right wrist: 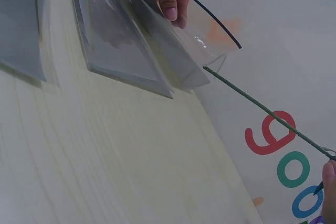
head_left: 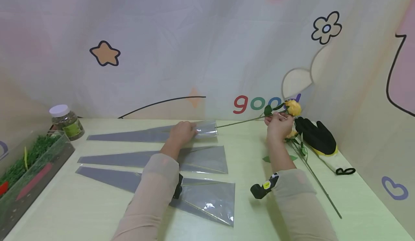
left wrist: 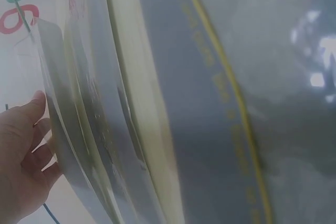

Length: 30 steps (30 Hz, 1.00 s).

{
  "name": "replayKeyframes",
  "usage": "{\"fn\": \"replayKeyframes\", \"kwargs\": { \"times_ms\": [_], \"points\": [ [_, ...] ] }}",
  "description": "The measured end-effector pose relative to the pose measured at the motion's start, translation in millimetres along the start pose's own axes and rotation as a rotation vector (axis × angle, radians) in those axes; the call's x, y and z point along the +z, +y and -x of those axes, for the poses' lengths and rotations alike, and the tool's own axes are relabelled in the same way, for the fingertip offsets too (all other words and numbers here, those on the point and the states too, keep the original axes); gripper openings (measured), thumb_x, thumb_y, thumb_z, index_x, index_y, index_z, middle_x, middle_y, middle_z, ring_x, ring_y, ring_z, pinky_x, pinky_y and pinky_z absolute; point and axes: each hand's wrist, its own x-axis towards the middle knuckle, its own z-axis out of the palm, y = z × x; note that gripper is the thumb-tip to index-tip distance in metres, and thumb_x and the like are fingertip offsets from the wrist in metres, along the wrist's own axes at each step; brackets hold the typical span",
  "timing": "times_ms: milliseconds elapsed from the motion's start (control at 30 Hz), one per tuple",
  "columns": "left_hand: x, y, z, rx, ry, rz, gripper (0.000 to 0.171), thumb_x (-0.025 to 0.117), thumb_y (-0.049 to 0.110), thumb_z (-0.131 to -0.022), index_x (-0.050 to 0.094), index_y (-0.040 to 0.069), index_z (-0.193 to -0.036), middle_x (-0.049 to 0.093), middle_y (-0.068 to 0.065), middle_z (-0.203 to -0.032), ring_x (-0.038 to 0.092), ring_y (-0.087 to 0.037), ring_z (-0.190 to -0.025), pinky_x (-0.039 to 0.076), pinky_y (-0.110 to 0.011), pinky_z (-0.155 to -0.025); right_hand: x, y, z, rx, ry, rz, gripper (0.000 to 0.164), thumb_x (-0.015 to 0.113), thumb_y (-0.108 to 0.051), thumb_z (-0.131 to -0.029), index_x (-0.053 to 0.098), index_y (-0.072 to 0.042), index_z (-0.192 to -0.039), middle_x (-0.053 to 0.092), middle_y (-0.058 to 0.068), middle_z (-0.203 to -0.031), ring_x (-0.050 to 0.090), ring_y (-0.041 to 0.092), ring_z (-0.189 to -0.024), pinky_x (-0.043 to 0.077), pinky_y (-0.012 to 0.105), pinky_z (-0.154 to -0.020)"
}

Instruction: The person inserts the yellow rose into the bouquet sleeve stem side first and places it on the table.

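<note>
My left hand [head_left: 182,133] pinches the clear-and-grey tapered flower sleeve [head_left: 206,130] near its wide end, at the back of the table. In the left wrist view, the thumb and fingertips lie along the edge of that sleeve [left wrist: 58,93]. A yellow artificial rose [head_left: 293,108] is held by my right hand [head_left: 279,125], which grips its stem just below the bloom. The green stem [right wrist: 268,111] points left, its cut end right at the sleeve's mouth. Another rose [head_left: 303,151] lies under my right wrist, its bloom partly hidden.
Two more flat sleeves, a middle one [head_left: 202,161] and a front one [head_left: 214,197], lie nearer me. A black work glove [head_left: 316,136] rests at the right. On the left stand a white-lidded jar [head_left: 72,127] and a clear-sided box [head_left: 61,154] with artificial grass. A printed curtain [head_left: 155,53] hangs behind.
</note>
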Motion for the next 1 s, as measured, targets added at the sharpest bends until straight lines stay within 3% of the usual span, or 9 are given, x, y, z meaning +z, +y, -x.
{"fn": "replayKeyframes", "kwargs": {
  "times_ms": [367, 600, 833, 1000],
  "points": [
    [2.1, 0.7, -2.7, 0.004, -0.018, -0.021, 0.044, 0.054, 0.032, -0.094, 0.051, 0.015, -0.134, 0.052, -0.009, -0.131, 0.046, -0.029, -0.121, 0.042, -0.046, -0.092, 10.6, 10.1, 6.9, 0.024, -0.002, 0.07, 0.022, 0.05, -0.008, -0.095, 0.044, -0.001, -0.115, 0.057, 0.006, -0.089, 0.058, 0.008, -0.053, 0.051, 0.018, -0.055],
    [3.7, -0.2, -3.7, 0.004, -0.022, -0.03, 0.044, 0.054, 0.032, -0.094, 0.05, 0.017, -0.135, 0.053, -0.008, -0.13, 0.047, -0.029, -0.121, 0.043, -0.046, -0.09, 17.9, 19.3, 10.4, -0.01, -0.005, 0.15, 0.021, 0.051, -0.01, -0.095, 0.045, 0.0, -0.113, 0.056, 0.006, -0.084, 0.058, 0.006, -0.052, 0.052, 0.018, -0.056],
    [3.8, 0.8, -3.9, 0.01, -0.015, -0.042, 0.042, 0.053, 0.032, -0.094, 0.052, 0.017, -0.134, 0.054, -0.009, -0.129, 0.048, -0.029, -0.119, 0.043, -0.045, -0.091, 25.0, 26.7, 17.0, 0.018, -0.017, 0.122, 0.024, 0.051, -0.008, -0.094, 0.045, -0.001, -0.117, 0.058, 0.007, -0.091, 0.058, 0.008, -0.053, 0.052, 0.02, -0.057],
    [3.8, 2.1, -4.5, 0.029, -0.006, -0.042, 0.042, 0.054, 0.031, -0.094, 0.053, 0.016, -0.133, 0.056, -0.009, -0.126, 0.05, -0.03, -0.117, 0.044, -0.044, -0.09, 28.8, 27.2, 23.8, 0.029, -0.025, 0.176, 0.025, 0.053, -0.012, -0.095, 0.046, -0.001, -0.116, 0.058, 0.006, -0.088, 0.061, 0.009, -0.057, 0.052, 0.019, -0.059]
  ]
}}
